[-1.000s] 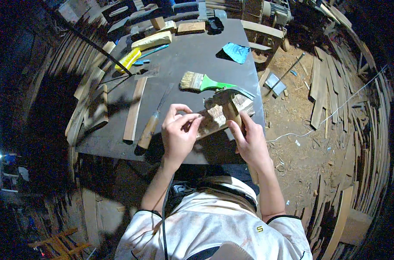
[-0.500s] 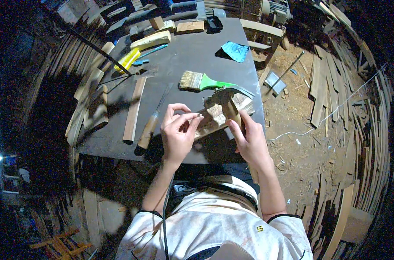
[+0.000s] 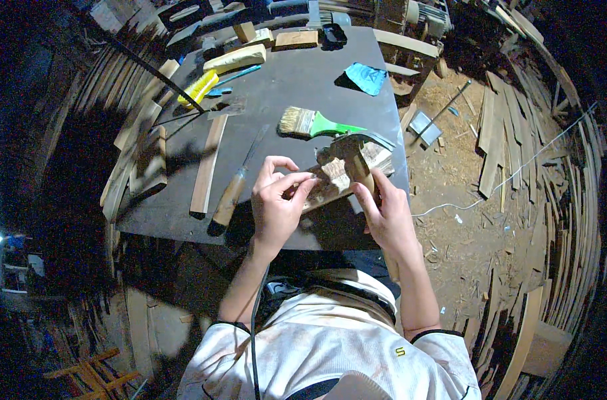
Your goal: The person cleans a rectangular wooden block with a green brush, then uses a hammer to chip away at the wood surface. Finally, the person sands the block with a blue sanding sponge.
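My right hand point(image 3: 389, 217) is wrapped round the wooden handle of a hammer point(image 3: 361, 172); its dark curved metal head points away from me. Beneath the hammer a rough piece of wood point(image 3: 331, 193) lies slantwise on the dark table point(image 3: 297, 87). My left hand point(image 3: 277, 203) has thumb and forefinger pinched together just above the left part of this wood. Something tiny may be between those fingertips, too small to make out. Beyond the hammer lies a paintbrush point(image 3: 317, 124) with a green handle. Left of my left hand rests a thin-bladed tool with a wooden handle point(image 3: 230, 201).
A flat wood strip point(image 3: 209, 167) lies on the table's left side. Farther back are a yellow brush point(image 3: 198, 89), a pale wood piece point(image 3: 235, 60), a wood block point(image 3: 296, 40) and blue sandpaper point(image 3: 365, 79). Stacked boards point(image 3: 500, 133) and a white cord point(image 3: 477, 200) lie to the right.
The pinched fingers of my left hand have moved slightly right, closer to the hammer. My right hand keeps its hold on the hammer, almost unmoved. The whole view has shifted slightly.
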A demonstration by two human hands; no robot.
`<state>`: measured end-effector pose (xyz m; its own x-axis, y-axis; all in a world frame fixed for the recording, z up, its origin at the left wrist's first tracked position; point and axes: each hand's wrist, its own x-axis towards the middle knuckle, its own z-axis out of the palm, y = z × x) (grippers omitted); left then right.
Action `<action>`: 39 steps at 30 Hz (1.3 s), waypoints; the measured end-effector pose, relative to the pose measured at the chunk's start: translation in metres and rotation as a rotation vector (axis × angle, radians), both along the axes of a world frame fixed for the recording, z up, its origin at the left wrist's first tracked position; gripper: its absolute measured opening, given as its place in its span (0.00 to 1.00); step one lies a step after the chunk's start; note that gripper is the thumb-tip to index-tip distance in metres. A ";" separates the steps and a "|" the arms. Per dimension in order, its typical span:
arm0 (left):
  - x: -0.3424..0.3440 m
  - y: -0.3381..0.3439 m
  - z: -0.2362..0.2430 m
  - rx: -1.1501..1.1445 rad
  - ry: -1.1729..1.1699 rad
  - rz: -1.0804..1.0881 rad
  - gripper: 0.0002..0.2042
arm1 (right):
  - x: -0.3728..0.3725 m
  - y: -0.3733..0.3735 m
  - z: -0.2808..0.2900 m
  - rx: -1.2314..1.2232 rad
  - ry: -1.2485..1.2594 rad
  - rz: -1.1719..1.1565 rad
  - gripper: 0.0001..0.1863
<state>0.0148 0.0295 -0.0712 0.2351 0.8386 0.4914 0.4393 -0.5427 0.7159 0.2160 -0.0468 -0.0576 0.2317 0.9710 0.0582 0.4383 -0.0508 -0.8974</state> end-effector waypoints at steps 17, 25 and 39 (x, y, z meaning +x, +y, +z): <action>0.001 -0.002 0.003 0.051 -0.046 -0.046 0.05 | 0.007 -0.027 0.034 0.185 -0.096 0.048 0.11; -0.006 -0.002 0.000 -0.055 -0.007 -0.102 0.10 | 0.015 -0.024 0.046 0.155 -0.443 0.163 0.15; -0.001 0.000 -0.002 0.068 -0.025 -0.087 0.07 | 0.017 -0.021 0.042 0.045 -0.326 0.221 0.13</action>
<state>0.0137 0.0300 -0.0730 0.2925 0.7799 0.5534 0.3709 -0.6259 0.6861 0.2332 -0.0677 -0.0158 -0.0205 0.9902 0.1380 0.6963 0.1132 -0.7088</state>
